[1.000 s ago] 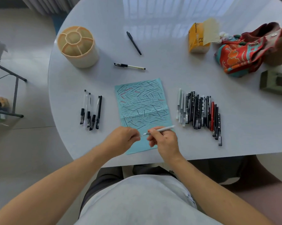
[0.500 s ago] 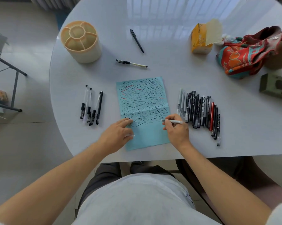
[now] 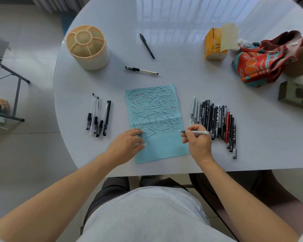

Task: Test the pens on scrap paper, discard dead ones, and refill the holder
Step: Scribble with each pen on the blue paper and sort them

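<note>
A blue scrap paper (image 3: 156,109) covered in black and red strokes lies in front of me. My right hand (image 3: 197,145) grips a white pen (image 3: 197,132) whose tip touches the paper's right edge. My left hand (image 3: 126,144) presses on the paper's lower left, with a clear pen cap (image 3: 141,144) tucked under its fingers. A row of several pens (image 3: 215,119) lies right of the paper. Another group of several pens (image 3: 98,116) lies left of it. The beige divided holder (image 3: 87,48) stands at the back left with no pens in it.
A black pen (image 3: 147,46) and a clear pen (image 3: 141,70) lie apart behind the paper. A yellow tissue box (image 3: 211,48), a red patterned cloth bag (image 3: 262,63) and a green box (image 3: 295,96) sit at the right. The table's near edge (image 3: 164,172) runs just below my hands.
The hands drew apart with the cap off the pen. My right hand carried the pen to the paper's right edge and set its tip down. My left hand settled flat on the paper.
</note>
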Tool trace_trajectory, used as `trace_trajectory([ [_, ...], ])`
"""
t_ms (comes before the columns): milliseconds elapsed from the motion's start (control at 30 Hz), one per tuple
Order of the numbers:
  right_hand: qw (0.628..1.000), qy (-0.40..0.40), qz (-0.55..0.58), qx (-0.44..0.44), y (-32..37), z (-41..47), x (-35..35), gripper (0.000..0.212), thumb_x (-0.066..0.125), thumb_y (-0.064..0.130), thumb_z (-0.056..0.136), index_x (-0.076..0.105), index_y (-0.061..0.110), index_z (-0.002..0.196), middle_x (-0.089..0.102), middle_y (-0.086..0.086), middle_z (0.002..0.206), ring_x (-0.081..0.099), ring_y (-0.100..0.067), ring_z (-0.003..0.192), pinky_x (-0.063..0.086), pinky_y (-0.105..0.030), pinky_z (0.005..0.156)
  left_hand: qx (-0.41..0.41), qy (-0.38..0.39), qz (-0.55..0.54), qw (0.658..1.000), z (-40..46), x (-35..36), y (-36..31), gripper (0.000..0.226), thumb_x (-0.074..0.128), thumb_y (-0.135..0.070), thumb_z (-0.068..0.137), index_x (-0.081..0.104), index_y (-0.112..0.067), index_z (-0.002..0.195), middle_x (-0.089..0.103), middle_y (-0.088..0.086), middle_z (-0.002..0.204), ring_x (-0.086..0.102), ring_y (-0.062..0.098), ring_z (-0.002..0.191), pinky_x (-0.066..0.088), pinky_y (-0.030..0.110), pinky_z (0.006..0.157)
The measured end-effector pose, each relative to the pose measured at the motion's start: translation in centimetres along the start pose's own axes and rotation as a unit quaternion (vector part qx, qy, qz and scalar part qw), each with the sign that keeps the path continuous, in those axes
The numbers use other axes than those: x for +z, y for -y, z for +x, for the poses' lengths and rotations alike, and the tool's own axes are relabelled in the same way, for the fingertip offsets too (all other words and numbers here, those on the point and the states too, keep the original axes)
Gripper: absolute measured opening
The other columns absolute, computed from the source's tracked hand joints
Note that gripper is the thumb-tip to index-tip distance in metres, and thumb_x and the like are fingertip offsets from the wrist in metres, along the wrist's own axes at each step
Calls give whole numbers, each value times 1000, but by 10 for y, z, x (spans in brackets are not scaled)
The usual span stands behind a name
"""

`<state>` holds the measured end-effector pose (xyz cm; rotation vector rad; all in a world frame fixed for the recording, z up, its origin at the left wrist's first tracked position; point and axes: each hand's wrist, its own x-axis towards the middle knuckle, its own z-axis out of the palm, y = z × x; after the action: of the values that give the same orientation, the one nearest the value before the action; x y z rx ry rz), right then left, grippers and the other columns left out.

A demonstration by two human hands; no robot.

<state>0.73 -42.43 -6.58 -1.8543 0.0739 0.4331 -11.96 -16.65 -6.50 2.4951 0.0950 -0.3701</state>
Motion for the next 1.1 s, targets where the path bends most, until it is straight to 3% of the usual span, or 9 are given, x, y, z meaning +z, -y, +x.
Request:
trace_trajectory([
  [200, 981, 124, 142, 39, 23, -23, 24, 3, 68, 6, 91, 66, 4, 90, 73, -19, 79, 70, -23, 65, 62, -34, 62, -1, -26, -21, 999, 10, 0, -15, 25, 59, -43, 96, 74, -26, 107, 61, -7, 134, 52, 14, 124, 39, 26, 99],
  [400, 980, 155, 113, 49, 24, -32, 34, 4, 70, 12, 91, 69, 9, 91, 73, -18, 78, 68, -28, 63, 61, -51, 71, 23, -8, -31, 999, 17, -7, -29, 23, 61, -42, 96, 73, -24, 104, 68, -11, 113, 59, 8, 101, 51, 28, 85],
  [467, 980, 162, 106, 50, 24, -33, 36, 2, 72, 15, 89, 71, 16, 88, 74, -16, 78, 69, -28, 65, 61, -51, 71, 18, 5, -39, 999, 19, -11, -35, 19, 62, -38, 95, 72, -23, 101, 69, -11, 97, 60, 9, 85, 51, 29, 74],
  [567, 979, 158, 114, 56, 26, -36, 41, 7, 71, 10, 92, 72, 15, 88, 74, -15, 78, 71, -25, 68, 63, -39, 67, -1, 35, -48, 998, 20, -15, -43, 13, 62, -31, 96, 70, -21, 93, 66, -10, 72, 60, 8, 63, 51, 32, 62],
  [833, 985, 125, 98, 63, 33, -30, 52, 4, 66, 5, 98, 69, 5, 94, 74, -6, 73, 72, -21, 67, 63, -33, 67, -32, 41, -61, 997, 26, -15, -50, 17, 58, -21, 98, 69, -10, 91, 71, 0, 79, 64, 19, 69, 53, 41, 68],
  [1000, 984, 125, 101, 73, 35, -28, 54, 6, 65, 6, 99, 69, 4, 95, 73, -7, 73, 71, -22, 64, 62, -33, 67, -27, 29, -98, 994, 25, -17, -50, 16, 59, -19, 97, 68, -11, 88, 71, -6, 77, 59, 3, 60, 51, 30, 61],
  [1100, 980, 147, 102, 85, 34, -26, 54, 6, 64, 6, 99, 67, 1, 98, 73, -8, 75, 71, -21, 66, 63, -36, 69, -35, 56, -125, 990, 26, -19, -47, 13, 59, -19, 96, 68, -14, 88, 69, -10, 75, 58, 1, 56, 54, 32, 58],
])
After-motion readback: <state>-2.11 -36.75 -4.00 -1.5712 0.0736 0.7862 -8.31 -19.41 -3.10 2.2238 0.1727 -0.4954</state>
